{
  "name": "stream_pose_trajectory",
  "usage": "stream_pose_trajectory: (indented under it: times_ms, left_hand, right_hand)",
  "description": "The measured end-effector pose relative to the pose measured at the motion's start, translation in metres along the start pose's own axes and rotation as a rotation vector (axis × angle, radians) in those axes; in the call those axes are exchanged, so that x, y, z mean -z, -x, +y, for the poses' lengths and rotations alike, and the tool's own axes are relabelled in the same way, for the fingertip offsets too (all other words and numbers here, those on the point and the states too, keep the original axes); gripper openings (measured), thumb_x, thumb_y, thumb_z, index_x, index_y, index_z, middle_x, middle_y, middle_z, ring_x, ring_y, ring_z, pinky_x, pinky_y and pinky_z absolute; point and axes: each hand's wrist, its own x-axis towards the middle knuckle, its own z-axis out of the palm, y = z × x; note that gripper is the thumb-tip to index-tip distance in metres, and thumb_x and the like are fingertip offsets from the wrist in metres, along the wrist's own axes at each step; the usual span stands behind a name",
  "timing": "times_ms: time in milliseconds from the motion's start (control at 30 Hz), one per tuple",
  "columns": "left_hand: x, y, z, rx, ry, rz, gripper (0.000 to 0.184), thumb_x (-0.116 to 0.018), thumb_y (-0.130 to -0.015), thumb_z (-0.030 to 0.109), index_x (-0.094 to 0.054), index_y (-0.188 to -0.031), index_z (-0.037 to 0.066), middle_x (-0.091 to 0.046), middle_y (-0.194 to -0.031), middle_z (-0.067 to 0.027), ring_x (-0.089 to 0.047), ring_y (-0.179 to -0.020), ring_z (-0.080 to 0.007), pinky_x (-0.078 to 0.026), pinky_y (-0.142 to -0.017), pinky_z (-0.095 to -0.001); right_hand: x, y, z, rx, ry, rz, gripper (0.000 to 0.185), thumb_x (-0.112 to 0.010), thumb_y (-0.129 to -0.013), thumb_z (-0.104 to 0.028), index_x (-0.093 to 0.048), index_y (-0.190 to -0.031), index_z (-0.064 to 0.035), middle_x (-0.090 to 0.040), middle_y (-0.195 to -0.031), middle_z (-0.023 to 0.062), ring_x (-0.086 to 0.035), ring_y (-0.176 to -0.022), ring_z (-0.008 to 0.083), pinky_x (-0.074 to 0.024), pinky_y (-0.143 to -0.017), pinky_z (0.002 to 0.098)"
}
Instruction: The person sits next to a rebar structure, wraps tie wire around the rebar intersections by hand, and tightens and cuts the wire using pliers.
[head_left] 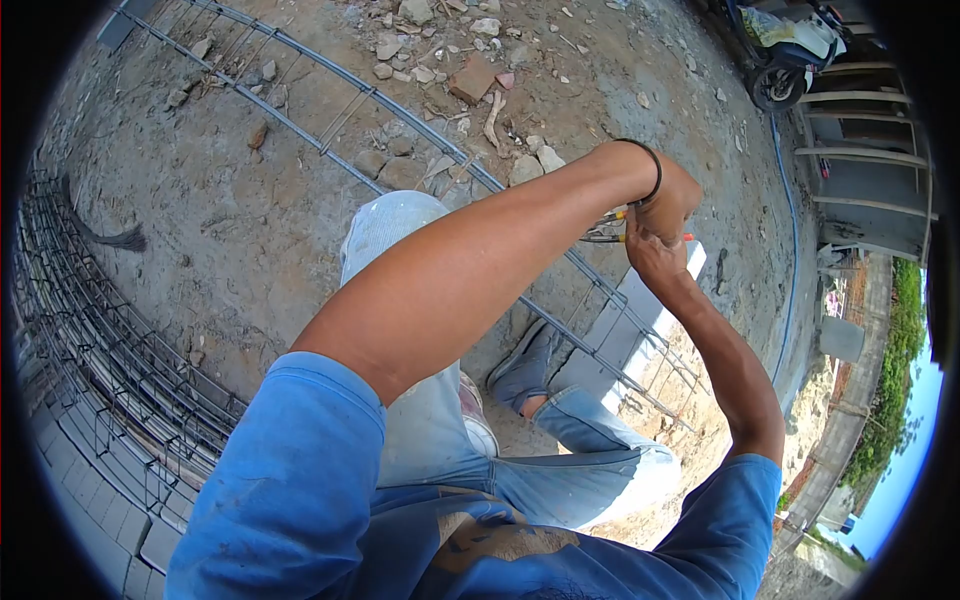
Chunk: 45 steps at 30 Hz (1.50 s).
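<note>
My left hand, with a dark band at the wrist, bends down beside my right hand. The fingers of both are closed around a two-handled tool with dark metal bars and yellow and orange grips. It looks like pliers or cutters; its jaws are partly hidden. The tool lies over a long rebar cage of steel bars with square ties. My left forearm covers the middle of this cage. Beneath its right end is a pale block. My bent knees in light jeans are beside the cage.
More tied rebar cages are stacked at the left, above grey blocks. Stones and a broken brick litter the dirt. A blue hose runs along the right, near a parked motorbike. Another block is at top left.
</note>
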Motion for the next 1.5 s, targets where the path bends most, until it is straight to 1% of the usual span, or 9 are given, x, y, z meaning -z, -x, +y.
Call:
stream_pose_trajectory:
  times_ms: [267, 367, 467, 567, 933, 1167, 1300, 1367, 1500]
  left_hand:
    - [0.004, 0.002, 0.002, -0.03, -0.034, -0.017, 0.026, -0.072, -0.08, 0.028, -0.073, -0.079, 0.001, -0.071, -0.079, -0.0159, -0.065, -0.073, -0.0285, -0.05, -0.069, -0.0413]
    - [0.005, 0.003, 0.003, -0.01, -0.03, 0.019, 0.027, -0.072, -0.081, 0.027, -0.073, -0.078, 0.0, -0.07, -0.077, -0.0172, -0.065, -0.072, -0.0287, -0.05, -0.069, -0.0417]
    - [0.002, -0.004, 0.004, 0.006, -0.055, 0.055, 0.029, -0.072, -0.082, 0.028, -0.074, -0.081, -0.001, -0.071, -0.081, -0.019, -0.067, -0.074, -0.0292, -0.05, -0.07, -0.0425]
    - [0.003, -0.012, 0.007, 0.067, -0.054, -0.016, 0.037, -0.069, -0.077, 0.022, -0.075, -0.103, -0.004, -0.073, -0.101, -0.022, -0.07, -0.09, -0.0336, -0.054, -0.078, -0.0429]
    - [0.006, 0.021, -0.007, 0.188, -0.18, 0.098, 0.03, -0.065, -0.074, 0.009, -0.077, -0.099, -0.001, -0.073, -0.097, -0.022, -0.071, -0.088, -0.033, -0.055, -0.076, -0.044]
    - [0.021, 0.03, -0.006, 0.326, -0.116, 0.17, 0.032, -0.064, -0.073, 0.007, -0.077, -0.102, 0.001, -0.073, -0.102, -0.0217, -0.072, -0.093, -0.0327, -0.056, -0.08, -0.0441]
    - [0.022, 0.029, 0.001, 0.237, -0.105, 0.241, 0.027, -0.069, -0.083, 0.019, -0.076, -0.099, -0.002, -0.073, -0.101, -0.0226, -0.072, -0.096, -0.035, -0.056, -0.084, -0.0436]
    - [0.024, 0.033, 0.001, 0.254, -0.082, 0.227, 0.027, -0.069, -0.083, 0.019, -0.076, -0.099, -0.002, -0.073, -0.1, -0.0225, -0.072, -0.096, -0.0348, -0.056, -0.084, -0.0438]
    - [0.035, 0.036, -0.008, 0.263, -0.058, 0.225, 0.029, -0.07, -0.084, 0.022, -0.076, -0.099, -0.002, -0.073, -0.1, -0.0226, -0.072, -0.096, -0.0346, -0.056, -0.084, -0.0439]
  right_hand:
    - [-0.02, -0.005, 0.005, 0.032, -0.059, 0.369, 0.023, -0.057, -0.088, -0.018, -0.072, -0.098, -0.0027, -0.067, -0.102, 0.018, -0.059, -0.109, 0.0387, -0.0391, -0.099, 0.0576]
    - [0.019, -0.004, 0.007, 0.046, -0.07, -0.138, 0.036, -0.052, -0.096, -0.022, -0.063, -0.123, 0.0, -0.061, -0.127, 0.0238, -0.06, -0.119, 0.0385, -0.0486, -0.097, 0.0525]
    - [0.049, -0.014, 0.005, -0.064, -0.074, -0.426, 0.031, -0.056, -0.095, -0.024, -0.066, -0.113, -0.0015, -0.067, -0.117, 0.021, -0.067, -0.107, 0.0352, -0.0554, -0.083, 0.0496]
    - [0.048, -0.001, 0.012, -0.138, -0.406, -0.393, 0.027, -0.061, -0.093, -0.026, -0.068, -0.104, -0.0019, -0.072, -0.102, 0.0183, -0.072, -0.092, 0.0325, -0.0577, -0.07, 0.0461]
    - [-0.013, 0.027, -0.014, -0.287, -0.446, -0.106, 0.025, -0.063, -0.092, -0.032, -0.067, -0.086, -0.0082, -0.07, -0.087, 0.0118, -0.071, -0.083, 0.0303, -0.0571, -0.07, 0.0424]
    - [0.026, 0.004, 0.029, 0.03, -0.368, -0.05, 0.02, -0.069, -0.088, -0.027, -0.068, -0.088, -0.0073, -0.071, -0.082, 0.0119, -0.071, -0.081, 0.0322, -0.0568, -0.069, 0.0427]
    - [0.056, -0.051, 0.063, 0.178, -0.337, -0.466, 0.027, -0.08, -0.08, -0.024, -0.069, -0.087, -0.0007, -0.072, -0.076, 0.0169, -0.072, -0.068, 0.0309, -0.0592, -0.064, 0.042]
    - [0.061, -0.075, 0.073, -0.004, -0.899, -1.391, 0.028, -0.084, -0.076, -0.017, -0.068, -0.085, 0.0047, -0.068, -0.07, 0.0168, -0.069, -0.057, 0.0265, -0.058, -0.051, 0.0387]
    - [0.058, -0.09, 0.07, -0.004, -0.874, -1.421, 0.032, -0.084, -0.073, -0.01, -0.065, -0.091, 0.0076, -0.066, -0.069, 0.0164, -0.065, -0.05, 0.0231, -0.0527, -0.042, 0.0336]
